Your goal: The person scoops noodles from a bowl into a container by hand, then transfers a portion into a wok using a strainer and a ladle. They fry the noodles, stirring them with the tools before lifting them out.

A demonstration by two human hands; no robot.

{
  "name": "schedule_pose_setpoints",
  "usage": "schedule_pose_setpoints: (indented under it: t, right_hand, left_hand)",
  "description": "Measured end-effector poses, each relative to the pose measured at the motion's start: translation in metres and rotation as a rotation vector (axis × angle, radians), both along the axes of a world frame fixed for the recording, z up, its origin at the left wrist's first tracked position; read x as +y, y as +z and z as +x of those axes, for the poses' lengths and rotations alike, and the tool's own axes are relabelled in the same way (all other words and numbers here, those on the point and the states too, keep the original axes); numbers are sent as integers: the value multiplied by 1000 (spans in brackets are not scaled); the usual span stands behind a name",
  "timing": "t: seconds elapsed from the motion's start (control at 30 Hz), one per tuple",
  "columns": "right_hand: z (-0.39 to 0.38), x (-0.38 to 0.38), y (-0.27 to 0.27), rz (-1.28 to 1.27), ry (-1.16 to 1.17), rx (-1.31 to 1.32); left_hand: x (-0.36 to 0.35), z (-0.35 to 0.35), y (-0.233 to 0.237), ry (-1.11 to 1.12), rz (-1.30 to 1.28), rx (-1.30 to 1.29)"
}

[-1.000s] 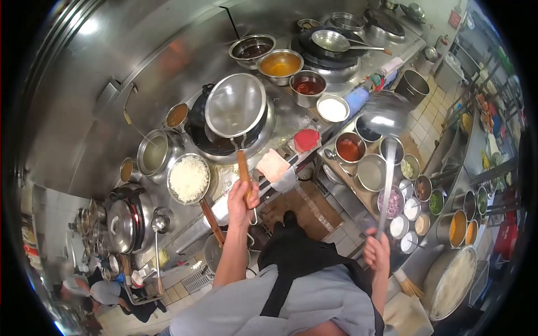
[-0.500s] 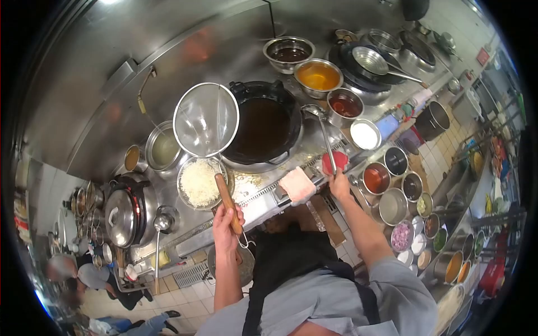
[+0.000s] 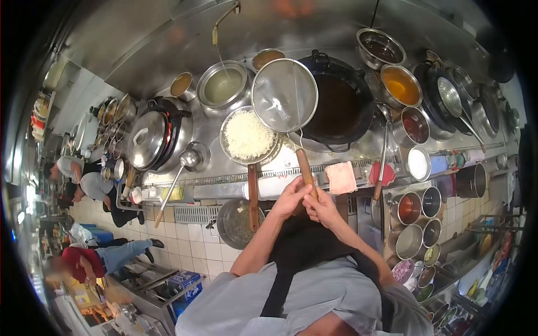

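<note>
A round fine-mesh strainer (image 3: 284, 95) with a wooden handle is held level between the big dark wok (image 3: 336, 106) and a pan-like strainer of white rice-like food (image 3: 246, 134). My left hand (image 3: 290, 199) is closed around the strainer's handle. Against it, my right hand (image 3: 321, 208) also closes on the lower end of that handle. Dark liquid fills the wok, partly hidden by the mesh rim. A ladle (image 3: 384, 148) rests across the counter edge to the right, out of my hands. Near it lie a pink folded cloth (image 3: 341, 178) and a red cloth (image 3: 381, 173).
On the left sit a lidded pot (image 3: 148, 140) over a glowing burner and another ladle (image 3: 190, 158). Bowls of orange liquid (image 3: 401, 85) and dark liquid (image 3: 381, 46) stand beyond the wok. Several seasoning pots (image 3: 409, 241) line the right. People are at far left.
My right hand has let go of the ladle and moved left onto the strainer's handle. The ladle now lies on the counter edge. The camera view has swung left.
</note>
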State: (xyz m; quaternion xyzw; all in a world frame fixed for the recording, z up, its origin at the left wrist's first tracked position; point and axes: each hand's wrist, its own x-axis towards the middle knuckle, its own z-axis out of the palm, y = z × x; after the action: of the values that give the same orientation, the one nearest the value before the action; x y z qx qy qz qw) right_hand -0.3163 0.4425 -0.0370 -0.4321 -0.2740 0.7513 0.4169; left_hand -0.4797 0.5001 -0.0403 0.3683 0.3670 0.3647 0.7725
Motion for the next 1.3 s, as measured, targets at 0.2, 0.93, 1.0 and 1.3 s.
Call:
schedule_pose_setpoints:
  t: [0.2, 0.93, 1.0, 1.3]
  right_hand:
    - [36, -3, 36, -22, -148, -135]
    - [111, -289, 24, 141, -1150, -619]
    - [115, -332, 26, 122, -1270, -727]
    - [46, -559, 59, -383, -1886, -996]
  left_hand:
    - [-15, -144, -86, 295, 278, 1509]
    - [-54, -241, 90, -112, -27, 682]
    - [-114, -115, 175, -46, 134, 724]
    - [-199, 118, 118, -1130, 165, 321]
